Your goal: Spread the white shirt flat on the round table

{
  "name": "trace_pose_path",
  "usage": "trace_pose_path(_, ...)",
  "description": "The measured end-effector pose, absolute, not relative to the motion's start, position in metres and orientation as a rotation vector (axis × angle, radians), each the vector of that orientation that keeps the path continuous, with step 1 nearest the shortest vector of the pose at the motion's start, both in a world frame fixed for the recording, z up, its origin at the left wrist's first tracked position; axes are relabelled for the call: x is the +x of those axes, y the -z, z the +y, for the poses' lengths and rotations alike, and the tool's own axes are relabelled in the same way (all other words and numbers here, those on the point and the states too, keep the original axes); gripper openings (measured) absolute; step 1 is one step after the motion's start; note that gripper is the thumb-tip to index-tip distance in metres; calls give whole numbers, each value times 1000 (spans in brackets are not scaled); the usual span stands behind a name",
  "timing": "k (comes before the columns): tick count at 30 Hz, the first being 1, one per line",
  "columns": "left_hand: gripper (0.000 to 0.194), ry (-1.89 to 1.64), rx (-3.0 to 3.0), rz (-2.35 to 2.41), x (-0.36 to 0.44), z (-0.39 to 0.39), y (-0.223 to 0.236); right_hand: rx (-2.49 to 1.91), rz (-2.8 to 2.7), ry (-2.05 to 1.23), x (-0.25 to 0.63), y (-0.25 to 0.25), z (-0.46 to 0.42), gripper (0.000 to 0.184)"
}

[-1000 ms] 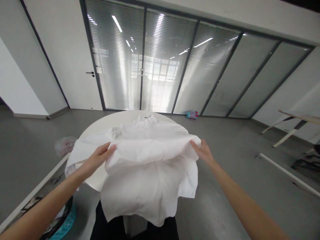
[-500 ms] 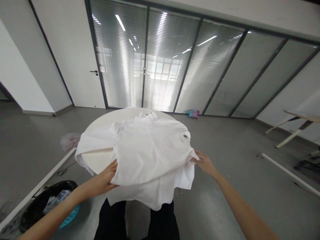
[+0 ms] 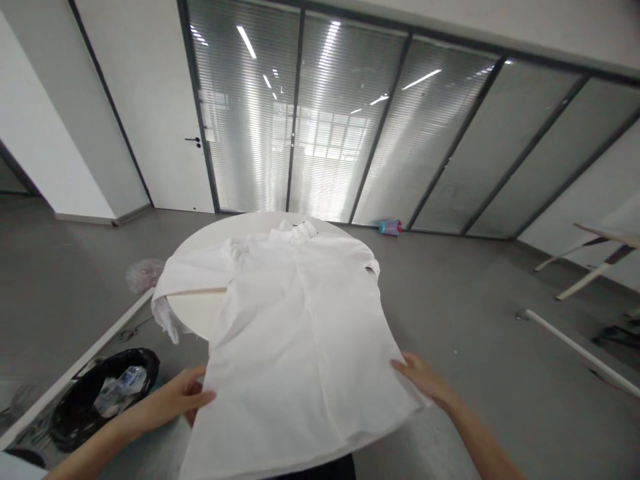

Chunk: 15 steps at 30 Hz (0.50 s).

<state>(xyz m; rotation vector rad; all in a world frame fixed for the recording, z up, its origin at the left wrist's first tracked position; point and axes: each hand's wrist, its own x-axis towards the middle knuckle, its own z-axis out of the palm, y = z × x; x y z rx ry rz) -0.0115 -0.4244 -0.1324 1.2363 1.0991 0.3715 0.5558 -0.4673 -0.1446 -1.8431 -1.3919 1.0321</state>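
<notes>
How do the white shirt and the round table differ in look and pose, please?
The white shirt is creased cloth, while the round table has a smooth, creamier top. The shirt spreads past the table's edge, held by the left hand and right hand; the table lies beneath it. Both are pale.

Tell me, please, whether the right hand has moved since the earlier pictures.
Yes. Judged against the table, the right hand has come toward the wearer, farther from the table's far edge, grasping the shirt by its side.
</notes>
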Motion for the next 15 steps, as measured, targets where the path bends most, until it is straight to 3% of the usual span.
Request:
trace_pose_path(3, 45, -110, 1521, 1140, -35, -409, 139, -1890, -1519, -1120, 562, 174, -465, 42)
trace_pose_path(6, 46, -119, 1642, 1094, -39, -369, 104, -2056, -1463, -777, 571, 164, -433, 29)
trace_pose_path(10, 54, -487, 1772, 1204, -15, -295, 50, -2002, -1394, -331, 574, 120, -371, 28)
trace_pose_path(15, 48, -924, 1963, 1395, 21, -208, 38, -1708, -1593, -379, 535, 81, -299, 31)
